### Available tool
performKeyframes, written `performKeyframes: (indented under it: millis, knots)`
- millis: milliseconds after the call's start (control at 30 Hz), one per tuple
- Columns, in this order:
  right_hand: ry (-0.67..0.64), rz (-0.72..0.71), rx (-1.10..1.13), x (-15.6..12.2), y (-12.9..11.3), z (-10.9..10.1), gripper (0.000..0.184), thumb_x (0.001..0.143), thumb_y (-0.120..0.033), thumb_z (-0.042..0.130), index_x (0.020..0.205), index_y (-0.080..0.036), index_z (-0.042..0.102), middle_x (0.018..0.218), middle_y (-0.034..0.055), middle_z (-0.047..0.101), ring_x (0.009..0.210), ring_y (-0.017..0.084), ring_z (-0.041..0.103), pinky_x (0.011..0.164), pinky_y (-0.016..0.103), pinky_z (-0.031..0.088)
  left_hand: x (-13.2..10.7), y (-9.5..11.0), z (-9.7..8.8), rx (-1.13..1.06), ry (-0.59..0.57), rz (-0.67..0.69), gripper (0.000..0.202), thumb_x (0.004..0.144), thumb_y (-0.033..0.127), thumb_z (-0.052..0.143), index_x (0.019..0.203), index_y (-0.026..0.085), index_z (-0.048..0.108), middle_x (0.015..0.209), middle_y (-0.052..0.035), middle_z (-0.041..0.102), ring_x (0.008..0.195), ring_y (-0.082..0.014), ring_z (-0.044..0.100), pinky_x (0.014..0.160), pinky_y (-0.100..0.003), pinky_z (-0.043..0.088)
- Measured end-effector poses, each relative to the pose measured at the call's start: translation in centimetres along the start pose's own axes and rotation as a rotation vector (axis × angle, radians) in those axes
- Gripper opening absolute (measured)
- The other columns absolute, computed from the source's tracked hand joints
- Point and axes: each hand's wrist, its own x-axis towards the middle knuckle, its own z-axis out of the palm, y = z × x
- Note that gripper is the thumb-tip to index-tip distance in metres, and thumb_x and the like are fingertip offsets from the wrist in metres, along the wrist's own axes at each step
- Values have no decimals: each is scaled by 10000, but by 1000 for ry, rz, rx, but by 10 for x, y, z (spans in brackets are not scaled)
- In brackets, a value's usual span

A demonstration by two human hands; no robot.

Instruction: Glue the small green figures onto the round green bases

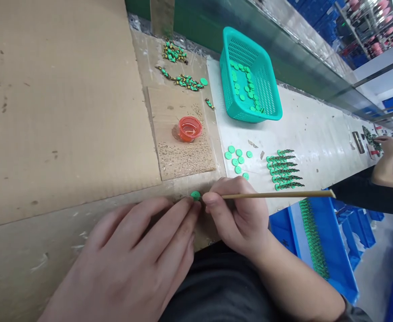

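Note:
At the near edge of the table, my left hand (pixel 143 255) pinches a small green disc (pixel 195 195) between its fingertips. My right hand (pixel 240 214) is closed around a thin wooden stick (pixel 280 195), whose long end points to the right. The stick's other end is hidden by my right fingers, close to the disc. Beyond my hands, a red cup (pixel 190 129) with clear liquid sits on a speckled cardboard piece (pixel 169 100). Several loose green discs (pixel 238 152) lie on the white sheet ahead of my right hand.
A teal basket (pixel 230 100) holds more green discs. Small green-and-black pieces (pixel 188 82) lie in piles behind the cup. Rows of discs with dark twisted stems (pixel 285 171) stand at right. Blue bins (pixel 342 250) are below the table's edge. A co-worker's hand (pixel 389 147) is far right.

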Motion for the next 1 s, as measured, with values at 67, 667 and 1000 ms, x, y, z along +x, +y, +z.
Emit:
performKeyframes:
  millis: [67,667,1000]
  knots:
    - [0,-7,-2,1,0,0,193,1178,-179,726,1036,-265,627,833,-46,702,655,124,686,632,261,604,2,0,0,3,2,2,360,1170,448,636,1453,329,826,1730,-1,690,1458,-360,683,1156,-578,568]
    - [-52,50,-15,1,-2,-2,179,1186,-161,707,1077,-272,619,875,-38,692,719,132,685,685,280,584,13,1,-6,46,39,70,341,1201,290,512,1366,235,805,1603,-58,764,1358,-373,684,1062,-600,523]
    - [32,164,79,-7,-1,-4,167,1174,-180,734,1071,-278,647,855,-49,684,721,144,696,695,307,576,20,-2,-8,94,48,103,393,1179,276,537,1461,189,795,1569,-79,790,1312,-380,686,1003,-598,525]
